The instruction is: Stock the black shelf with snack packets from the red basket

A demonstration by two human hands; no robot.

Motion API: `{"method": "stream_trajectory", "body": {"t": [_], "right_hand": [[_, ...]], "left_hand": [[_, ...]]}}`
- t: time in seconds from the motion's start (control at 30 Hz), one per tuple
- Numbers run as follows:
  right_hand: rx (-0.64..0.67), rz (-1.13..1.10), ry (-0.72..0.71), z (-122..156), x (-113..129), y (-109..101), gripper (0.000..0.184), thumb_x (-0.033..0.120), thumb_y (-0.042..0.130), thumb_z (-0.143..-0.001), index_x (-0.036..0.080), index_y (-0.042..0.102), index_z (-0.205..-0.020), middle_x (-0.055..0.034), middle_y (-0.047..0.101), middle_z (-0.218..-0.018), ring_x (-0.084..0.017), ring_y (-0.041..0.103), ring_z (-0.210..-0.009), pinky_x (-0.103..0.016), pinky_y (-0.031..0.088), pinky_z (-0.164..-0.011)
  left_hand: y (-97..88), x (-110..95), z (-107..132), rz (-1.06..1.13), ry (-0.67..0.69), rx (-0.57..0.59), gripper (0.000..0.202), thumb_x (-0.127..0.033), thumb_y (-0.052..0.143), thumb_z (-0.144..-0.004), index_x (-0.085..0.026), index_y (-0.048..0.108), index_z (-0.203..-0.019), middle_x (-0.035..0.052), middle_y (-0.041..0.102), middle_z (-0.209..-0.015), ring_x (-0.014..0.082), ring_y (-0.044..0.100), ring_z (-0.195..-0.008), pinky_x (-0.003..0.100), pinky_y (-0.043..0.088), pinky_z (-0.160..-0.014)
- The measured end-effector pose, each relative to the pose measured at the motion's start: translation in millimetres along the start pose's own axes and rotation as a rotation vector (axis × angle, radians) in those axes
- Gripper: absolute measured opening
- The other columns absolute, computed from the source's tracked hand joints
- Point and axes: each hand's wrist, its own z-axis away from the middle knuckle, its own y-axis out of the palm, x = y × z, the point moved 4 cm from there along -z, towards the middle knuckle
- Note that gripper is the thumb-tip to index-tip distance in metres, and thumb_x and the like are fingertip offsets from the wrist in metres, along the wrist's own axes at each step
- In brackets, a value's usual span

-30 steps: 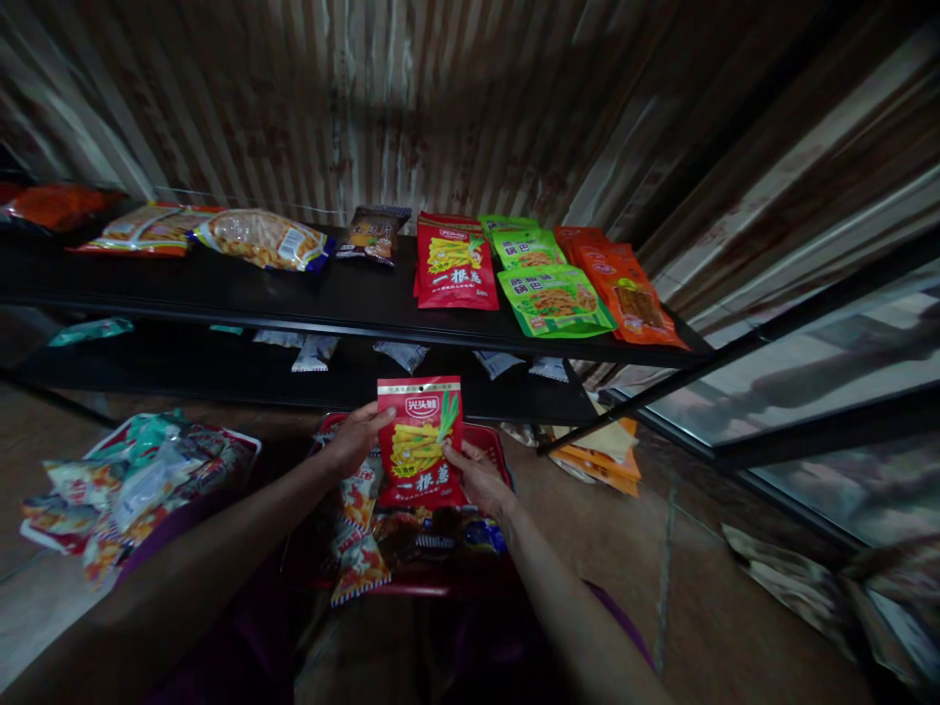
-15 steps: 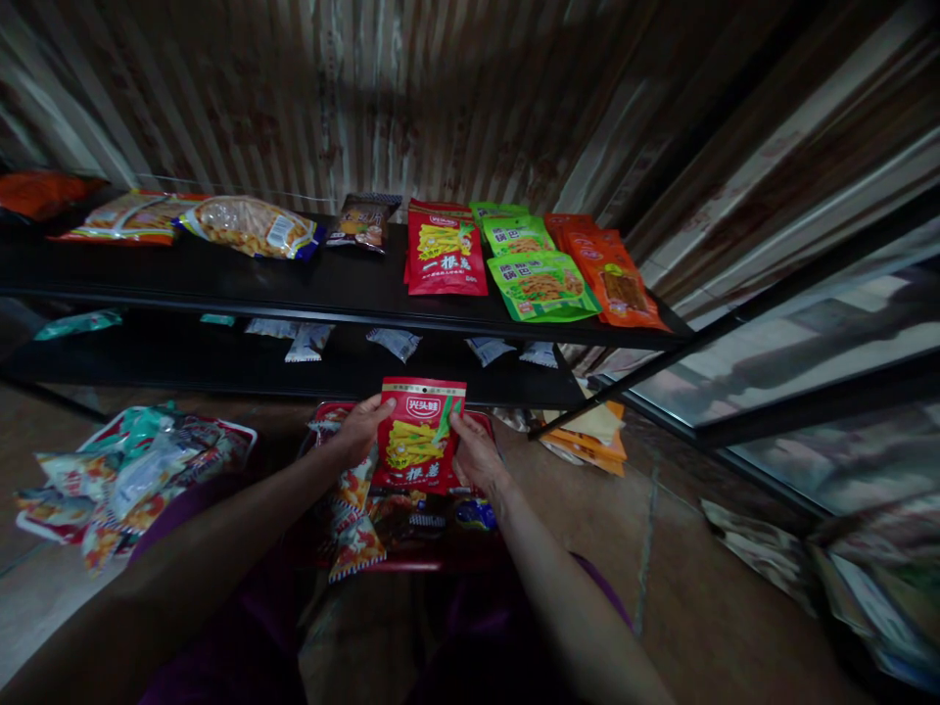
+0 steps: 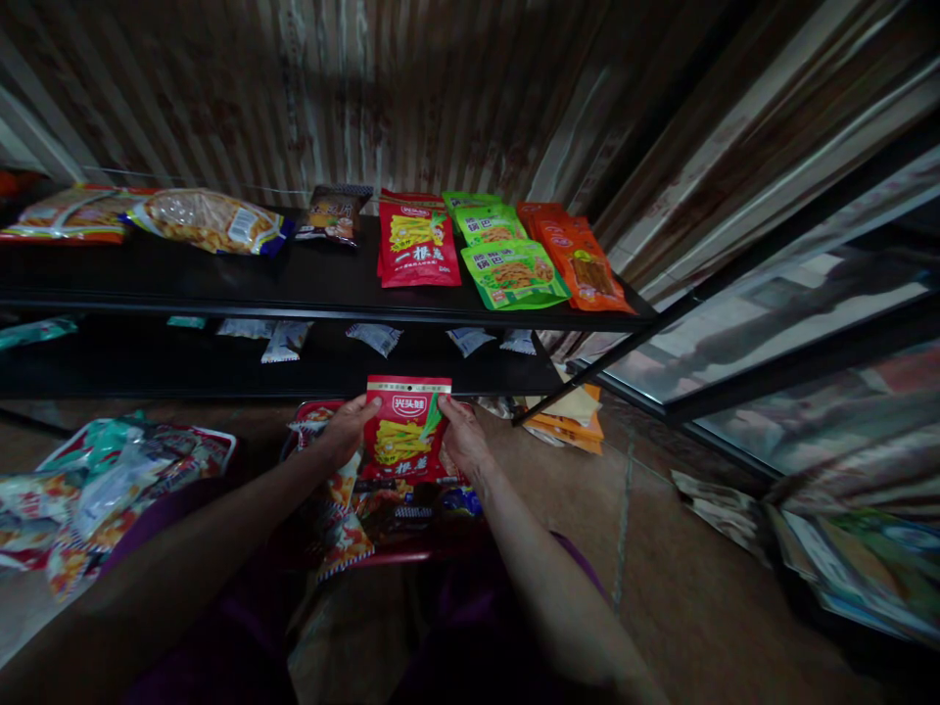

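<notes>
A red snack bag (image 3: 406, 431) with yellow sticks printed on it is held upright, front toward me, by its two sides. On its left edge my left hand (image 3: 351, 428) pinches it with the thumb in front. At the opposite edge my right hand (image 3: 461, 436) grips it the same way. Beneath the bag is a red basket (image 3: 400, 558) holding several snack packets, partly covered by my arms. Matching red bags (image 3: 418, 240) lie stacked on the black upper shelf (image 3: 315, 284), beyond my hands.
Green bags (image 3: 518, 274) and orange bags (image 3: 580, 259) lie right of the red stack; other snack bags (image 3: 210, 220) lie left. Small packets (image 3: 374, 338) rest on the lower shelf. A second filled basket (image 3: 231, 446) stands on the floor at left. A black shelf post (image 3: 602, 367) slants at right.
The view has shifted slightly to the right, so the shelf and baskets appear farther left. Both hands still hold the red bag, which looks nearly unchanged in pose.
</notes>
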Motion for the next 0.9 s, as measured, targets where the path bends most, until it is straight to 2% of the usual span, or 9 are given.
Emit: {"method": "stream_trajectory", "body": {"t": [0.23,0.5,0.67,0.9], "right_hand": [[-0.015,-0.013,0.030,-1,-2,3,0.028,0.036,0.080,-0.061,0.022,0.069,-0.083,-0.0009,0.075,-0.080,-0.023,0.067,-0.094,-0.036,0.051,-0.087],[0.027,0.015,0.072,-5,-5,7,0.034,0.040,0.077,-0.065,0.022,0.068,-0.092,-0.0030,0.075,-0.088,-0.024,0.067,-0.095,-0.038,0.053,-0.086],[0.035,0.009,0.063,-8,-8,6,0.032,0.039,0.077,-0.065,0.022,0.068,-0.091,-0.0027,0.075,-0.089,-0.024,0.067,-0.095,-0.038,0.053,-0.086],[-0.022,-0.022,0.046,-12,-9,5,0.027,0.036,0.080,-0.061,0.022,0.068,-0.081,-0.0017,0.075,-0.082,-0.025,0.068,-0.091,-0.039,0.053,-0.086]], "left_hand": [[-5.6,-3,7,-0.045,-0.030,0.025,0.039,-0.030,0.075,-0.069,-0.012,0.065,-0.103,0.0111,0.073,-0.093,0.0262,0.067,-0.093,0.037,0.053,-0.084],[-8.0,-6,14,-0.051,-0.042,0.061,0.041,-0.031,0.076,-0.067,-0.012,0.066,-0.102,0.0131,0.071,-0.101,0.0278,0.066,-0.098,0.038,0.051,-0.086],[-12.4,-3,11,-0.059,-0.044,0.068,0.042,-0.034,0.076,-0.068,-0.014,0.066,-0.102,0.0127,0.071,-0.100,0.0277,0.066,-0.097,0.038,0.051,-0.084],[-17.8,1,12,-0.171,-0.056,0.062,0.034,-0.039,0.071,-0.070,-0.019,0.068,-0.098,0.0115,0.071,-0.102,0.0283,0.065,-0.098,0.036,0.050,-0.082]]}}
